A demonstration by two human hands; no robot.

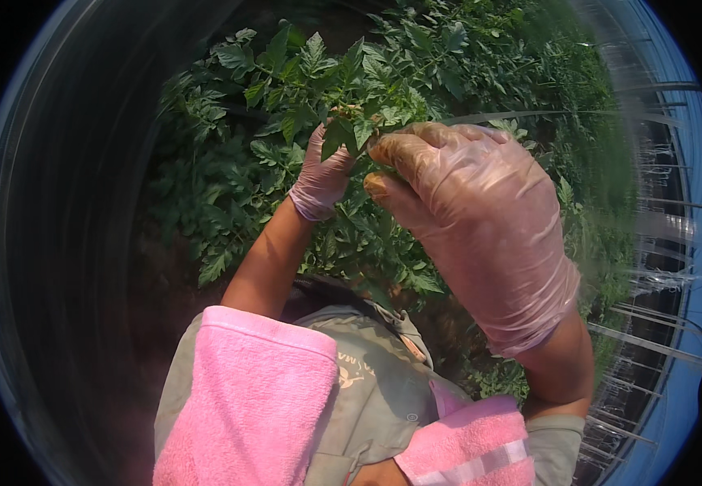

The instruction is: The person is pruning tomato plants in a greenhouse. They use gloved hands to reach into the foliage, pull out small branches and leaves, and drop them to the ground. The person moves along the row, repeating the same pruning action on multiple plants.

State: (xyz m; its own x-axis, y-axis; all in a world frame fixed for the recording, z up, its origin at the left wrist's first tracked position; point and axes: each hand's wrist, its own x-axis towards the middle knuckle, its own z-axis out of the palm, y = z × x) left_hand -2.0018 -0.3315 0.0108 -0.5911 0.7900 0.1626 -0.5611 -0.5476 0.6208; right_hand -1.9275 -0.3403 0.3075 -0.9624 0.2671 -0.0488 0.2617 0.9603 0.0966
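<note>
Tomato plants (314,67) with lobed green leaves spread out in front of me. My left hand (326,167), in a thin translucent glove, reaches in among the upper leaves; its fingers are partly hidden by foliage, so its grip cannot be made out. Nearer the camera is my right hand (472,206), gloved too, with brownish-stained fingertips. Its thumb and forefinger are bent towards each other, slightly apart, beside a leafy shoot (360,130). Whether the curled fingers hold anything is not visible. A pale, thin strip (509,115) runs rightwards from behind the right hand's knuckles.
More dense foliage (509,54) fills the upper right. Blue sheeting (691,243) and several pale strands or strips (648,343) line the right side. A pink towel (259,389) hangs over my grey-green shirt. Dark, blurred surfaces lie at the left.
</note>
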